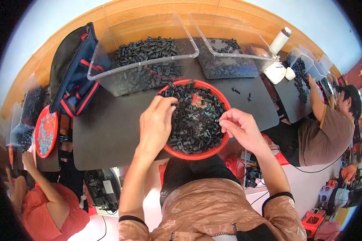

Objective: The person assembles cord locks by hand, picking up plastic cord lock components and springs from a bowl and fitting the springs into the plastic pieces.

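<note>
A round red basin (pixel 195 156) sits at the table's near edge, holding many small black plastic parts (pixel 189 136) and some small shiny bits. Over its left rim, my left hand (pixel 156 120) curls its fingers into the black parts; whatever they hold is hidden. My right hand (pixel 242 127) is at the right rim with thumb and forefinger pinched on a small black part (pixel 217 120). Just beyond the basin, a few loose black parts (pixel 236 90) lie on the dark tabletop.
Behind the basin stand two clear plastic bins (pixel 142 66) (pixel 229 66) of black parts. A dark blue bag (pixel 78 80) with red trim leans at left. A white bottle (pixel 280 40) stands back right. Co-workers sit at left (pixel 54 205) and right (pixel 328 134), near another red basin (pixel 46 132).
</note>
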The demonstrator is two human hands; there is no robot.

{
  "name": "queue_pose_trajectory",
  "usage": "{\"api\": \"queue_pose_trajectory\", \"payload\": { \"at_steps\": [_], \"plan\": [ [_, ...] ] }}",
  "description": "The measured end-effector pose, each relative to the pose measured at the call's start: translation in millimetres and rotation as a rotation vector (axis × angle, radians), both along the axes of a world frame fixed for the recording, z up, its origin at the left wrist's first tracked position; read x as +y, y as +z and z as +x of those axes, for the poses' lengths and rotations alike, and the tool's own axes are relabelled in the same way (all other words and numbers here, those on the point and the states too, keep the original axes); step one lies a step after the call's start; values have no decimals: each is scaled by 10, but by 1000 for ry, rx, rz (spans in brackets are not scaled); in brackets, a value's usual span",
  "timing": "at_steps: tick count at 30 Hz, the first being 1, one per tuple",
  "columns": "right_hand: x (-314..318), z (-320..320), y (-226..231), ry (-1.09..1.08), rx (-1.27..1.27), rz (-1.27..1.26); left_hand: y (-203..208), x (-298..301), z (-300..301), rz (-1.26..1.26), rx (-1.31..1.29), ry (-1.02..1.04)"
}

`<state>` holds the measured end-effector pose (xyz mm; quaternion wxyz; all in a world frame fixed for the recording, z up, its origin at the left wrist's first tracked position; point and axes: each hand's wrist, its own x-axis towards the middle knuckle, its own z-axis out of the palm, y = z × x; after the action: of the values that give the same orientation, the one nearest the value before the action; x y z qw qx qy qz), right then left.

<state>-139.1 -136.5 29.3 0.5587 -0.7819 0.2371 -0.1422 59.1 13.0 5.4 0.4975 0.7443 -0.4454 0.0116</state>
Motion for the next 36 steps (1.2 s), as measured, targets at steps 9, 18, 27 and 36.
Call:
{"api": "queue_pose_trajectory", "payload": {
  "at_steps": [9,18,27,36],
  "plan": [
    [-160,284,101,-62,-33,16,-61,-702,342,268,-495,-356],
    [-600,574,41,-18,-128,-3,-85,-841,286,429,-343,-296],
    [-781,849,31,87,-101,70,151,-778,226,282,118,-187],
    [-776,954,25,171,-100,153,124,-774,223,-167,1143,-283]
  ]
}}
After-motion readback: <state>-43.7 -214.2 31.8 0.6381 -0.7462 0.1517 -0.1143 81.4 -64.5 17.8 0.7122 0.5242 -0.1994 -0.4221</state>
